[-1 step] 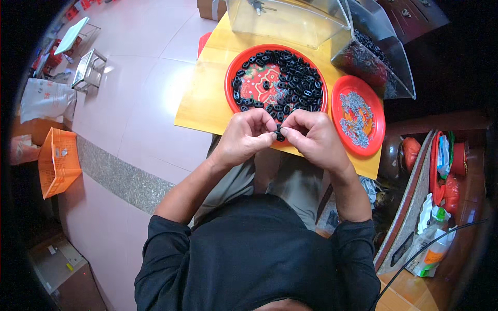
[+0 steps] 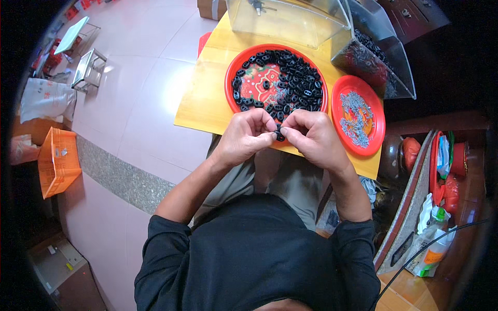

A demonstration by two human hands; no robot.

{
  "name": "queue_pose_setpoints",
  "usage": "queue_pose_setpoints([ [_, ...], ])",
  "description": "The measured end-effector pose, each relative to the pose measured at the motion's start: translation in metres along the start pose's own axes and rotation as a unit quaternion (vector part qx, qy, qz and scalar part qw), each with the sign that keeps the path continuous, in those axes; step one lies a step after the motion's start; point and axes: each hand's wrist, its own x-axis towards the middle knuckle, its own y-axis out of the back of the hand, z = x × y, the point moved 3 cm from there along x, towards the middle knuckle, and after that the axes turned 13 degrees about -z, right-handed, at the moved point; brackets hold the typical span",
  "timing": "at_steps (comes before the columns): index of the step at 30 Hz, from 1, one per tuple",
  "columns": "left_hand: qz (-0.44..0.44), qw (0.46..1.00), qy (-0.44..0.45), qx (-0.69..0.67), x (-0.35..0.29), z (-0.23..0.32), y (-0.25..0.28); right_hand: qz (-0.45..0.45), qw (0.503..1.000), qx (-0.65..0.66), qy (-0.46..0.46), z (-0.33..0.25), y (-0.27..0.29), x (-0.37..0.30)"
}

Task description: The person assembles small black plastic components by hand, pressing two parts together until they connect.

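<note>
Just in front of the large red tray's near rim, my left hand and my right hand meet fingertip to fingertip. Between them they pinch a small black oval piece with two holes. Fingers cover part of it, so any finer part held there cannot be made out. The round red tray holds many loose black oval pieces, heaped toward its right side, with small silvery bits among them. To its right, a smaller red plate carries a spread of small thin metal pieces.
Both trays stand on a yellow table. A clear plastic bin sits at the back; another bin with dark pieces stands at the right. An orange basket and a metal stool are on the floor at left.
</note>
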Motion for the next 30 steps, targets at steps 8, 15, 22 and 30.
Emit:
queue_pose_setpoints([
  [8,0.041,0.997,0.026,-0.064,0.000,-0.008,-0.002,0.000,1.000,0.009,-0.016,0.003,0.000,0.004],
  [15,0.037,0.997,0.019,-0.071,0.005,-0.013,0.000,-0.045,0.998,0.022,-0.049,0.008,0.006,0.013],
  [22,0.047,0.995,0.000,-0.091,0.006,-0.012,0.006,-0.048,0.997,0.032,-0.051,0.011,0.004,0.021],
  [30,0.060,0.997,-0.017,-0.050,0.008,-0.024,0.006,0.002,0.997,0.051,-0.059,0.021,0.005,0.016],
])
